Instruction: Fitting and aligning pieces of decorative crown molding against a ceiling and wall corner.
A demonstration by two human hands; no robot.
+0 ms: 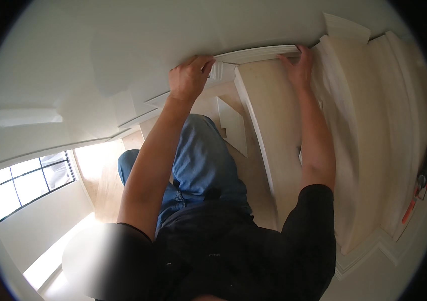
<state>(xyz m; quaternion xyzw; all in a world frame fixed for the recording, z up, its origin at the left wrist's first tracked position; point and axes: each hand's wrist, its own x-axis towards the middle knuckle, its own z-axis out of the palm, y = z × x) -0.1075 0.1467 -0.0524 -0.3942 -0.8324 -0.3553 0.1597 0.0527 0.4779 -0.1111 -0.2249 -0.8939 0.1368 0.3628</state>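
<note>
A white ridged strip of skirting trim [256, 52] lies against the white wall [123, 60], along the back edge of a pale wooden stair tread [268, 95]. My left hand [189, 79] pinches its left end, fingers bent and pressed together. At the opposite end, my right hand [301, 69] holds the strip between thumb and fingers, close to the riser of the step above. Just below my left hand, more white moulding [216, 71] shows beside the tread's corner. What the left fingertips touch behind the strip is hidden.
Higher wooden steps [354, 110] rise to the right, with another trim piece [346, 28] on the wall above them. A red-and-black hand tool [416, 193] lies at the far right. On a lower level is a white angled board [232, 123]. A dark-framed window [28, 183] is at left.
</note>
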